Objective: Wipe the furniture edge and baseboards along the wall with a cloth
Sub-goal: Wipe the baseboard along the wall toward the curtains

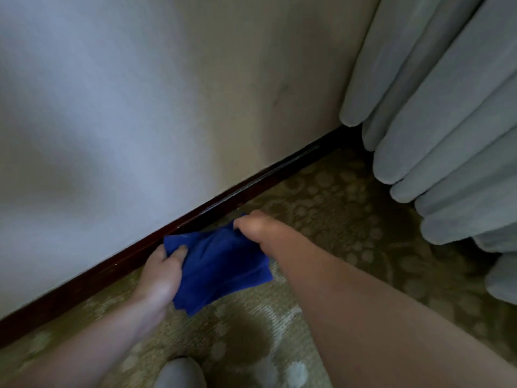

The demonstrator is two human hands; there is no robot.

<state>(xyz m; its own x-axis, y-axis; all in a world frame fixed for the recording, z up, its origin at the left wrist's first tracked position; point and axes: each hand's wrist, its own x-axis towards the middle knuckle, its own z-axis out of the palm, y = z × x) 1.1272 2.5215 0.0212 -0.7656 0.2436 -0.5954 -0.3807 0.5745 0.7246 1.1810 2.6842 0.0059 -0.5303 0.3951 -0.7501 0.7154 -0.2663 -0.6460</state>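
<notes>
A dark blue cloth (221, 261) is stretched between both hands just above the carpet, close to the dark red-brown baseboard (237, 189) that runs diagonally along the pale wall. My left hand (162, 271) pinches the cloth's left edge, thumb on top. My right hand (253, 225) grips its upper right corner, fingers curled and nearly touching the baseboard. The cloth's top edge lies close against the baseboard; I cannot tell whether it touches.
Pale grey curtains (436, 130) hang in folds at the right, covering the baseboard's far end. A patterned olive carpet (335, 208) covers the floor. A grey-clad knee or foot (179, 373) shows at the bottom edge. The cream wall (140, 107) fills the upper left.
</notes>
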